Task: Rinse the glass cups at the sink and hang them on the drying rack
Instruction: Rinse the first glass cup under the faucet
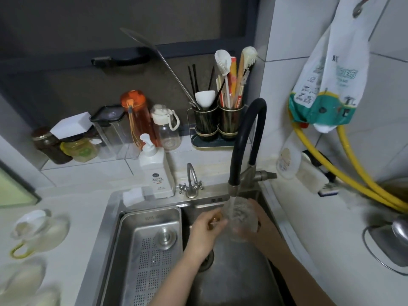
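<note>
A clear glass cup (pixel 240 219) is under the running black tap (pixel 242 138), above the steel sink (pixel 231 277). Water pours into it. My right hand (pixel 257 219) grips the cup from the right side. My left hand (pixel 208 228) is at the cup's left rim and pinches a small brownish thing; what it is I cannot make out. Several more glass cups (pixel 37 233) lie on the white counter at the left, one with a yellow-green handle. The drying rack is not in view.
A perforated steel drain tray (pixel 152 250) fills the sink's left half. A white soap pump bottle (pixel 155 173) and a small tap (pixel 191 180) stand behind. Bottles, jars and a utensil holder (pixel 217 122) line the ledge. Yellow hoses (pixel 353 180) and a steel ladle (pixel 397 230) sit at right.
</note>
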